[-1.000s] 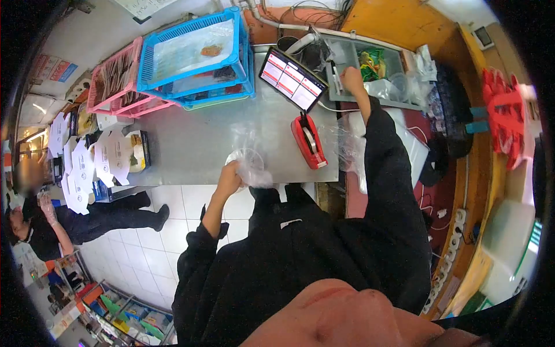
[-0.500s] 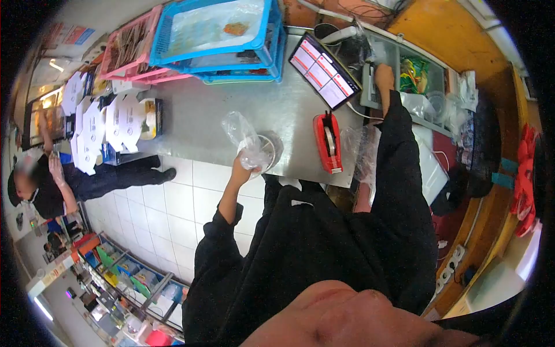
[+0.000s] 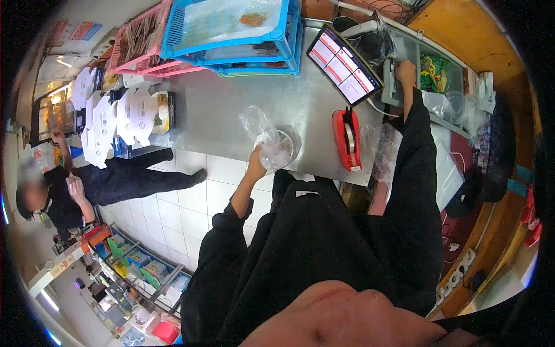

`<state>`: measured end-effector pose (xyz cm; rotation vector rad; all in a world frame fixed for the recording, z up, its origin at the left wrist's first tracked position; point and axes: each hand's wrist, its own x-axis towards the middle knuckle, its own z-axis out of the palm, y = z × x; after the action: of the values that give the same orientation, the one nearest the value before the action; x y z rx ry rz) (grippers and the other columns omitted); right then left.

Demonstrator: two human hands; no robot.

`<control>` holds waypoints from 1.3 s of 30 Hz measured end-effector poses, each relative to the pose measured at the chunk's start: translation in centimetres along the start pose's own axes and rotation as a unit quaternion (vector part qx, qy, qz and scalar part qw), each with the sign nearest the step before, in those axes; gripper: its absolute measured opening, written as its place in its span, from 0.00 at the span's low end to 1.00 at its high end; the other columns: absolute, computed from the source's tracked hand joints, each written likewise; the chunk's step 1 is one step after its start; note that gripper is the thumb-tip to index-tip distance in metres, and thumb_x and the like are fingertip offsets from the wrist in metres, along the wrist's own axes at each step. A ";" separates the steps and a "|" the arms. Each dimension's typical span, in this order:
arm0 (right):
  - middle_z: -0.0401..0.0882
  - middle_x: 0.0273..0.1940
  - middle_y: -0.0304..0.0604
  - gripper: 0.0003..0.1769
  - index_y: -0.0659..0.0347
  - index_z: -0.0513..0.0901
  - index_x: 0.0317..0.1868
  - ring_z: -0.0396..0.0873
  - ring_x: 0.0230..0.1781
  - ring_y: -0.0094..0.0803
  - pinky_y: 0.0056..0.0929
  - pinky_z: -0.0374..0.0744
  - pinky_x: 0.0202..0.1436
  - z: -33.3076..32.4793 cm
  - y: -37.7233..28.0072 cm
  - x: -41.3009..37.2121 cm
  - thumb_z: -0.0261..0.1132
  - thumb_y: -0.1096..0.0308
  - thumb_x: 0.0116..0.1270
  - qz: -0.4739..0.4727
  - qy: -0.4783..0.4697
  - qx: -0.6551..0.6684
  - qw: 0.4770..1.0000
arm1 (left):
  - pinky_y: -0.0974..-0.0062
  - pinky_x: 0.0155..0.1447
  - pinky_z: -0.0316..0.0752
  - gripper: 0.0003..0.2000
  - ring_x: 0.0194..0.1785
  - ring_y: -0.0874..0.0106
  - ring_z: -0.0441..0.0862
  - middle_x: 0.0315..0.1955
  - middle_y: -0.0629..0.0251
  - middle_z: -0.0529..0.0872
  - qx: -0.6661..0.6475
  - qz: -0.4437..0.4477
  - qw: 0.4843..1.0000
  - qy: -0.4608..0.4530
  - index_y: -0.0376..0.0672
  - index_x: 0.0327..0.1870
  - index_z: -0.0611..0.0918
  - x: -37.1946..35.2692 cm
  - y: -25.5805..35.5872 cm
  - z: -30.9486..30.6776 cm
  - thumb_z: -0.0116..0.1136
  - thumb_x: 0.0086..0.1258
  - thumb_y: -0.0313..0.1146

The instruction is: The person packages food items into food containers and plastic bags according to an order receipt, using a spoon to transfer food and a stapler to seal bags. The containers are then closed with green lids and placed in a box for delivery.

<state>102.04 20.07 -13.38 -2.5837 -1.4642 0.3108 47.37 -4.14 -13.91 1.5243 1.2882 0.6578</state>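
Observation:
My left hand (image 3: pixel 256 162) is closed on a clear plastic bag (image 3: pixel 272 151) at the front edge of the metal table. Its empty-looking upper part (image 3: pixel 254 120) lies over the tabletop. Just behind the bag is a round clear cup (image 3: pixel 292 140); whether my fingers also touch it is unclear. On the other side, my right hand (image 3: pixel 406 72) reaches into the narrow left compartment of a grey bin (image 3: pixel 411 49), its fingertips hidden. A red tape dispenser (image 3: pixel 347 140) and a tablet (image 3: pixel 345 65) showing red and white panels stand between my hands.
Stacked blue baskets (image 3: pixel 231 55) and a pink basket (image 3: pixel 139 52) stand at the back left of the metal table (image 3: pixel 214 110). White folded boxes (image 3: pixel 134 118) are at its left end. A co-worker in dark clothes (image 3: pixel 63 194) stands beyond. Clear plastic (image 3: pixel 386 153) hangs by the dispenser.
The whole view has shifted, so most things appear further right. My left hand still holds the bag, and my right hand remains at the bin. The co-worker's arms have moved slightly.

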 end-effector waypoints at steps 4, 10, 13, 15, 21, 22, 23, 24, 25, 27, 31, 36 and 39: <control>0.80 0.40 0.62 0.15 0.66 0.83 0.36 0.80 0.44 0.54 0.47 0.78 0.46 -1.6 0.0 -1.6 0.60 0.62 0.57 -0.006 0.049 0.025 0.998 | 0.64 0.64 0.64 0.21 0.56 0.55 0.74 0.47 0.52 0.82 0.123 0.088 0.988 -0.013 0.39 0.51 0.79 0.2 2.2 -1.0 0.62 0.53 0.27; 0.83 0.35 0.55 0.15 0.61 0.85 0.34 0.82 0.40 0.50 0.42 0.79 0.45 -3.9 -0.5 -4.9 0.63 0.58 0.54 0.036 0.097 0.057 0.993 | 0.63 0.52 0.74 0.26 0.46 0.55 0.80 0.43 0.50 0.82 0.146 0.008 0.987 -0.072 0.38 0.57 0.75 0.5 2.2 -2.6 0.57 0.51 0.23; 0.84 0.33 0.49 0.14 0.59 0.85 0.35 0.83 0.37 0.45 0.38 0.80 0.42 -5.2 -1.6 -7.9 0.64 0.59 0.53 0.058 0.161 0.078 0.982 | 0.65 0.46 0.75 0.16 0.42 0.53 0.79 0.38 0.51 0.81 0.114 0.089 0.989 -0.038 0.39 0.42 0.82 1.0 2.1 -3.1 0.55 0.49 0.19; 0.84 0.32 0.48 0.14 0.58 0.85 0.36 0.83 0.35 0.43 0.38 0.79 0.40 -4.6 -1.6 -9.7 0.64 0.59 0.53 0.055 0.215 0.150 0.963 | 0.64 0.46 0.75 0.17 0.42 0.54 0.79 0.39 0.54 0.81 0.128 0.173 0.976 -0.044 0.40 0.42 0.82 1.6 3.4 -3.6 0.55 0.48 0.20; 0.81 0.27 0.37 0.12 0.61 0.82 0.45 0.77 0.28 0.21 0.21 0.75 0.34 -1.2 -11.3 -26.9 0.61 0.69 0.62 -0.053 0.096 0.328 0.938 | 0.67 0.49 0.76 0.16 0.47 0.57 0.80 0.45 0.58 0.82 0.177 0.172 0.964 -0.095 0.42 0.40 0.82 2.4 1.9 -4.4 0.56 0.48 0.21; 0.82 0.29 0.38 0.09 0.65 0.83 0.40 0.78 0.30 0.22 0.22 0.76 0.36 -0.8 -15.2 -31.3 0.60 0.71 0.64 0.012 0.035 0.469 0.882 | 0.67 0.49 0.76 0.16 0.47 0.57 0.80 0.45 0.58 0.82 0.174 0.175 0.964 -0.095 0.42 0.40 0.82 2.3 2.1 -4.6 0.56 0.48 0.21; 0.82 0.30 0.40 0.07 0.67 0.82 0.38 0.79 0.30 0.24 0.22 0.77 0.37 1.7 -16.1 -33.5 0.60 0.73 0.64 -0.038 0.003 0.544 0.838 | 0.68 0.48 0.76 0.15 0.46 0.58 0.80 0.45 0.59 0.81 0.160 0.192 0.964 -0.092 0.42 0.41 0.82 2.6 2.2 -4.7 0.57 0.49 0.22; 0.83 0.31 0.39 0.07 0.66 0.83 0.37 0.79 0.29 0.22 0.21 0.76 0.36 4.1 -17.3 -35.5 0.60 0.77 0.59 -0.004 0.002 0.628 0.778 | 0.69 0.48 0.76 0.14 0.46 0.59 0.80 0.45 0.61 0.81 0.147 0.209 0.963 -0.087 0.42 0.41 0.81 2.8 2.5 -4.8 0.58 0.51 0.24; 0.83 0.31 0.39 0.06 0.67 0.82 0.37 0.79 0.30 0.22 0.21 0.76 0.37 5.2 -18.6 -37.4 0.62 0.77 0.59 0.019 -0.018 0.619 0.785 | 0.69 0.48 0.76 0.14 0.46 0.59 0.80 0.45 0.61 0.81 0.146 0.214 0.962 -0.086 0.42 0.41 0.81 2.5 3.2 -4.8 0.58 0.51 0.24; 0.83 0.32 0.40 0.06 0.67 0.82 0.37 0.80 0.30 0.23 0.21 0.77 0.37 6.3 -20.6 -39.8 0.63 0.77 0.59 0.041 -0.031 0.615 0.787 | 0.71 0.46 0.76 0.13 0.45 0.63 0.80 0.47 0.63 0.79 0.079 0.150 0.984 -0.050 0.43 0.43 0.80 2.0 5.0 -5.0 0.60 0.54 0.27; 0.83 0.35 0.40 0.05 0.67 0.81 0.37 0.79 0.32 0.22 0.21 0.77 0.38 6.5 -22.4 -41.5 0.65 0.77 0.60 0.065 -0.025 0.722 0.688 | 0.72 0.46 0.76 0.14 0.45 0.66 0.79 0.50 0.65 0.77 0.045 0.190 0.978 -0.067 0.44 0.44 0.80 2.5 4.2 -5.2 0.61 0.55 0.29; 0.82 0.37 0.39 0.04 0.67 0.81 0.37 0.78 0.32 0.20 0.20 0.77 0.37 7.7 -22.2 -41.6 0.63 0.78 0.61 0.083 -0.006 0.745 0.662 | 0.72 0.48 0.76 0.13 0.46 0.67 0.78 0.52 0.64 0.78 0.073 0.214 0.972 -0.069 0.41 0.41 0.81 2.1 5.3 -5.9 0.59 0.53 0.27; 0.83 0.36 0.41 0.08 0.66 0.81 0.38 0.80 0.36 0.23 0.22 0.77 0.41 9.9 -20.9 -42.0 0.62 0.81 0.56 0.081 -0.126 0.697 0.701 | 0.69 0.50 0.76 0.12 0.48 0.63 0.78 0.53 0.64 0.77 0.178 0.322 0.928 -0.052 0.42 0.40 0.82 2.9 2.1 -5.5 0.58 0.52 0.26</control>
<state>61.24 -5.06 -13.74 -1.3455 -0.4903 1.2324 44.30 0.55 -10.55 2.2901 0.8375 0.7584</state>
